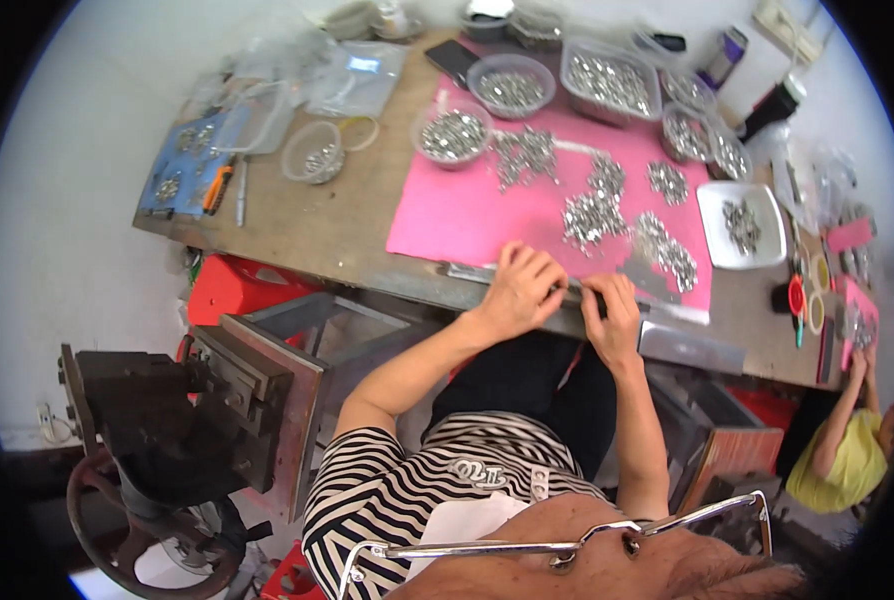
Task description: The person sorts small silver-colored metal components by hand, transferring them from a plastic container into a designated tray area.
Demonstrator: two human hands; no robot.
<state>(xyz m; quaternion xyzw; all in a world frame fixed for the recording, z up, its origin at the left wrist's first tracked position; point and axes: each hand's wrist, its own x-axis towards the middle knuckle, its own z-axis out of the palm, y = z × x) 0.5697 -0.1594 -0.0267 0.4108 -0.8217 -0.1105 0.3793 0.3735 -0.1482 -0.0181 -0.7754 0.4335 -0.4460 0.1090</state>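
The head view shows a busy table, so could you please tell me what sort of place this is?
It looks like a small metal-parts workshop: heaps of small silvery pieces lie on a pink mat, and a heavy dark machine with a handwheel stands at the left.

A brown worktop [297, 220] carries a pink sheet [447, 212] heaped with small silvery pieces [595, 222], a white dish [710, 230] at right, and a clear tub [291, 160], plastic bag [352, 90] and blue mat [191, 176] at left.
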